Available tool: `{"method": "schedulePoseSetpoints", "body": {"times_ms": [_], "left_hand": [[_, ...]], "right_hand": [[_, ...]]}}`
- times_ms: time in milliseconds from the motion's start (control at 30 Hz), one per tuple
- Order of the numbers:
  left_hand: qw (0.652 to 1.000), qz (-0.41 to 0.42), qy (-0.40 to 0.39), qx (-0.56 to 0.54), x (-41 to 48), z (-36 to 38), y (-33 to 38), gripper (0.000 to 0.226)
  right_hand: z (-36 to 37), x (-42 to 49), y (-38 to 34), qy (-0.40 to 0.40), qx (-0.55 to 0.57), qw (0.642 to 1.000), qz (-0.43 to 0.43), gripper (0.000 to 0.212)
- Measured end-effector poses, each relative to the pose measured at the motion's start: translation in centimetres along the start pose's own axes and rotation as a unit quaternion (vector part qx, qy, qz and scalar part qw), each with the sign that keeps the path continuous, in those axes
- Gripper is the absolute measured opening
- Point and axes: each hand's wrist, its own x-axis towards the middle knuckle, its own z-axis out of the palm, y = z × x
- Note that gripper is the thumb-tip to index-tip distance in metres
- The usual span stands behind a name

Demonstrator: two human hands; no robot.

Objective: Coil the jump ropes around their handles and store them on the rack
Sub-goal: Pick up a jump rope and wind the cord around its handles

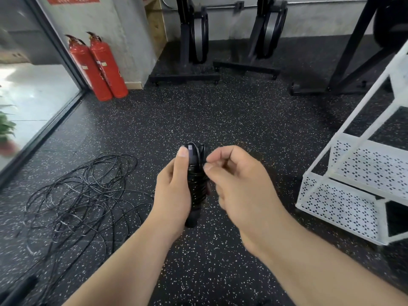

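Your left hand (174, 184) grips handles (196, 188) upright, mid-view above floor (198, 120), thumb pressed on top end. Coils cover most of shaft. Your right hand (238, 180) fingers (217, 161) pinch rope tail near top. Step: finishing coil. Next, likely: tuck tail snug, then carry to white rack (344, 195) at right. More ropes (81, 195) tangled on floor, left.

- The left hand (174, 184) is covering one side of the wound handles (196, 184).
- The right hand (238, 180) is hiding whether its fingertips (208, 167) are pinching anything.
- The rack (353, 195) is running off the right edge.
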Motion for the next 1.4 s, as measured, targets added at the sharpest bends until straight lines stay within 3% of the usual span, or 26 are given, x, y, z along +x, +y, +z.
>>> {"method": "schedulePoseSetpoints", "body": {"times_ms": [100,200,300,400,567,700,900,1033,1200,1267,1333,1400], "left_hand": [[1.000,-0.015,-0.006,-0.001,0.4,0.0,0.0,0.057],[0.997,-0.053,-0.045,-0.030,0.5,0.2,0.5,0.058],[0.992,-0.090,-0.091,-0.015,0.3,0.6,-0.2,0.062],[0.988,-0.085,-0.129,0.020,-0.1,1.5,-0.7,0.041],[0.988,-0.026,-0.145,0.044,-1.8,3.7,0.4,0.019],[0.991,-0.014,-0.128,0.020,-3.8,6.0,1.1,0.036],[0.969,0.141,-0.089,0.184,-7.8,10.0,0.7,0.066],[0.945,0.185,-0.115,0.244,-10.3,11.9,1.5,0.071],[0.958,0.159,-0.142,0.190,-13.1,15.1,1.4,0.047],[0.963,0.133,-0.164,0.168,-13.9,16.3,1.7,0.030],[0.969,0.098,-0.170,0.148,-14.3,17.5,1.8,0.022],[0.975,0.051,-0.171,0.129,-14.7,18.8,2.4,0.026]], "right_hand": [[0.2,-0.2,0.1,0.011,0.001,1.000,-0.017,0.021],[-1.3,1.4,-0.1,0.041,0.068,0.996,0.039,0.018],[-2.5,3.0,0.3,0.075,0.053,0.992,0.081,0.017],[-2.9,3.2,0.7,0.108,0.007,0.990,0.086,0.023],[-2.1,1.2,0.6,0.095,-0.088,0.992,0.004,0.043],[-3.3,-0.1,-0.9,0.175,-0.046,0.984,-0.004,0.052],[-5.8,-3.6,-2.8,0.224,0.064,0.970,0.062,0.055],[-9.3,-6.2,-5.1,0.238,0.124,0.955,0.124,0.050],[-12.0,-9.4,-5.1,0.285,0.103,0.950,0.074,0.054],[-13.4,-10.8,-5.3,0.290,0.085,0.952,0.050,0.045],[-15.1,-12.2,-5.2,0.292,0.010,0.956,-0.006,0.037],[-16.7,-13.6,-5.0,0.280,-0.115,0.951,-0.057,0.046]]}}
